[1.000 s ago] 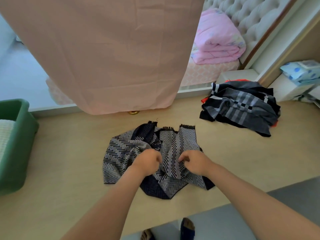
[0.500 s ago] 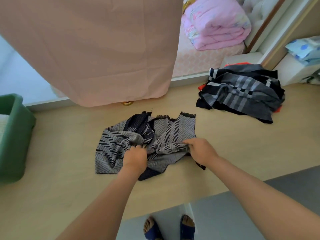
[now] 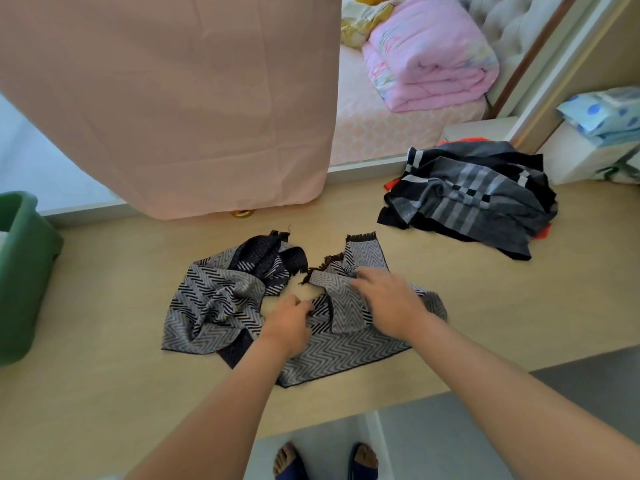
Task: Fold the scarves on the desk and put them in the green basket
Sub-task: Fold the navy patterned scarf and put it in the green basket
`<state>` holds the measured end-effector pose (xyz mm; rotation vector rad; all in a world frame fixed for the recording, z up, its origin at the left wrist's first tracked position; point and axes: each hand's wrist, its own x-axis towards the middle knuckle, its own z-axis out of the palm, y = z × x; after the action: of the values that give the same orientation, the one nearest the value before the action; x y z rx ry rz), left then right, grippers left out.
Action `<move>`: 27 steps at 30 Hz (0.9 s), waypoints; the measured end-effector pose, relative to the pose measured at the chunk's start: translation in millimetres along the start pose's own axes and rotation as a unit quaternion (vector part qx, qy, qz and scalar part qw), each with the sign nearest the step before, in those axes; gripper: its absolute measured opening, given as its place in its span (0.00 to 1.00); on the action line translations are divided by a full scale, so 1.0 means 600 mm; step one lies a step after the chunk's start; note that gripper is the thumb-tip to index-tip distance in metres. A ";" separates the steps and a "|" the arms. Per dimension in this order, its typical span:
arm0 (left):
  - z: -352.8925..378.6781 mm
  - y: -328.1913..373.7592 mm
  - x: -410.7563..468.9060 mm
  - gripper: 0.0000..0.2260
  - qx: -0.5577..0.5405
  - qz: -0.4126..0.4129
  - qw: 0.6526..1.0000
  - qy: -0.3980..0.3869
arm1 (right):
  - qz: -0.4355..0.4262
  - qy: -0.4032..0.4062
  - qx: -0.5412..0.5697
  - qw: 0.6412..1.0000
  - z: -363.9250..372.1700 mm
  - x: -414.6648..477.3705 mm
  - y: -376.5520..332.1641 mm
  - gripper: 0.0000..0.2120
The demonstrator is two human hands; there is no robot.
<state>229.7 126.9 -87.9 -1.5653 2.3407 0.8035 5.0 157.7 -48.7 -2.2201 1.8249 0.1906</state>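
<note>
Tugging with my left hand [image 3: 287,323], whose fingers pinch a fold, could drag the whole herringbone scarf [image 3: 214,299] into a worse tangle, because my right hand [image 3: 388,299] only lies on it, fingers spread flat. The scarf sits crumpled in the middle of the counter [image 3: 104,375], grey chevrons twisted over navy backing and fringed ends apart, well away from the green basket [image 3: 24,271].

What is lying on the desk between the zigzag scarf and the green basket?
Nothing. In the head view, only bare desk separates the zigzag scarf from the green basket.
</note>
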 end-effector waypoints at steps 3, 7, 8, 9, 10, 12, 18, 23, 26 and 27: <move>0.015 0.014 0.017 0.13 0.052 0.019 0.998 -0.016 | -0.018 -0.081 0.000 0.997 0.030 0.017 -0.009 0.34; 0.020 0.016 0.033 0.04 -0.043 0.021 0.999 0.008 | 0.105 -0.007 0.048 0.993 0.033 0.020 0.057 0.15; 0.015 0.019 0.034 0.03 -0.075 0.016 0.997 0.022 | 0.140 0.034 0.099 0.985 0.026 0.020 0.075 0.13; 0.009 0.023 0.035 0.05 -0.104 0.007 0.994 0.046 | 0.178 0.083 0.143 0.970 0.017 0.020 0.091 0.13; 0.001 0.028 0.036 0.06 -0.129 -0.004 0.988 0.081 | 0.214 0.140 0.176 0.950 0.007 0.020 0.106 0.14; -0.017 0.033 0.036 0.09 -0.174 -0.021 0.970 0.167 | 0.272 0.225 0.197 0.914 -0.017 0.019 0.132 0.16; -0.056 0.053 0.021 0.04 -0.171 0.021 0.985 0.006 | 0.371 -0.008 -0.112 0.922 -0.065 0.005 0.151 0.13; -0.051 0.074 0.038 0.20 -0.158 0.018 0.984 -0.085 | 0.125 0.094 0.014 0.988 -0.039 0.033 0.110 0.20; -0.043 0.077 0.060 0.09 -0.130 0.003 0.991 0.026 | 0.041 0.032 0.103 0.993 -0.017 0.057 0.074 0.29; -0.042 0.077 0.065 0.12 -0.116 -0.016 0.993 0.032 | 0.034 -0.008 0.104 0.994 -0.012 0.063 0.065 0.32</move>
<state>174.8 95.5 -70.0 -1.7376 2.3299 1.0668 -25.7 113.4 -56.5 -2.0115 1.8230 0.0296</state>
